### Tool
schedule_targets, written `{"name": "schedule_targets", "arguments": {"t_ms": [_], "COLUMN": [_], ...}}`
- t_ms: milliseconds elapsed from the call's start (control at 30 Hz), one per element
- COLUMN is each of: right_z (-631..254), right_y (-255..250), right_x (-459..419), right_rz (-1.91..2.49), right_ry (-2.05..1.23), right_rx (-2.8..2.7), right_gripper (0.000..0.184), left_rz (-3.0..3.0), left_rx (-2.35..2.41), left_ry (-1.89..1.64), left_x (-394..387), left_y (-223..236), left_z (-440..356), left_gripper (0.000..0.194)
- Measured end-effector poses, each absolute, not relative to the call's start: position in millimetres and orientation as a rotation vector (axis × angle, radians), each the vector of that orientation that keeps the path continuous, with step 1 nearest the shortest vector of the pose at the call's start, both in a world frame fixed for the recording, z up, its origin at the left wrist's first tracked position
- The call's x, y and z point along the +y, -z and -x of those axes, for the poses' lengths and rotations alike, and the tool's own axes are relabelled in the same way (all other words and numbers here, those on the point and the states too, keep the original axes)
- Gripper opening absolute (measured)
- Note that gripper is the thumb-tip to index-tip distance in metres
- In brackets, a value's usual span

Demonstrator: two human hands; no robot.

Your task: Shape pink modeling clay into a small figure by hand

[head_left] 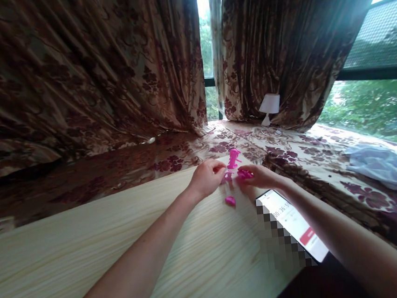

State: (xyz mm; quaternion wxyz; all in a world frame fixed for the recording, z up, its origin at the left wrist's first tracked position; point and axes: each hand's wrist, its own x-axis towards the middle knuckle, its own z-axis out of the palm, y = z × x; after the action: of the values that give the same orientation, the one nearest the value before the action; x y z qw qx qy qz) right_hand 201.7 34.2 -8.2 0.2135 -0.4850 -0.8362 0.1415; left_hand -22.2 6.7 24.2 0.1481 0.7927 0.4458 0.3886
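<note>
My left hand is closed in a pinch above the table's far end; what its fingertips hold, if anything, is too small to make out. Just beside those fingertips is a small pink piece, partly hidden. My right hand has its fingers closed around a bright pink plastic piece, whose exact kind is unclear. Beyond both hands stands a taller pink plastic part with a narrow middle and wider ends. Closer to me, a small rounded pink piece lies on the wood.
The pale wooden table stretches out to the left. A phone showing a running timer lies under my right forearm. Past the table are a flower-patterned cover, a small white lamp, white cloth and heavy curtains.
</note>
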Motion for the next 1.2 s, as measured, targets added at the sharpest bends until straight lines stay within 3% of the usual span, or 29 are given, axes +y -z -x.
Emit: {"name": "schedule_targets", "arguments": {"t_ms": [167,300,567,900,1200], "right_z": [-181,-125,-30,14,18], "right_y": [-20,-49,-62,-44,-40], "right_x": [10,-21,-51,-70,-69], "right_rz": [1.202,0.976,0.718,0.691,0.627], "right_ry": [-0.761,-0.955,-0.94,-0.421,-0.352], "right_rx": [-1.997,-2.046,-2.212,-2.36,-2.386], "right_gripper": [0.039,0.026,0.022,0.031,0.03], "left_rz": [-2.124,-2.178,-1.879,-0.954,-0.633], "left_rx": [1.254,1.235,1.491,1.131,0.939], "left_ry": [-1.303,-1.413,-1.591,-1.576,-1.457], "left_x": [-26,-56,-91,-123,-125], "left_y": [-25,-25,-16,-14,-11], "left_z": [28,45,125,167,176], "left_gripper": [0.027,0.038,0.032,0.022,0.015]}}
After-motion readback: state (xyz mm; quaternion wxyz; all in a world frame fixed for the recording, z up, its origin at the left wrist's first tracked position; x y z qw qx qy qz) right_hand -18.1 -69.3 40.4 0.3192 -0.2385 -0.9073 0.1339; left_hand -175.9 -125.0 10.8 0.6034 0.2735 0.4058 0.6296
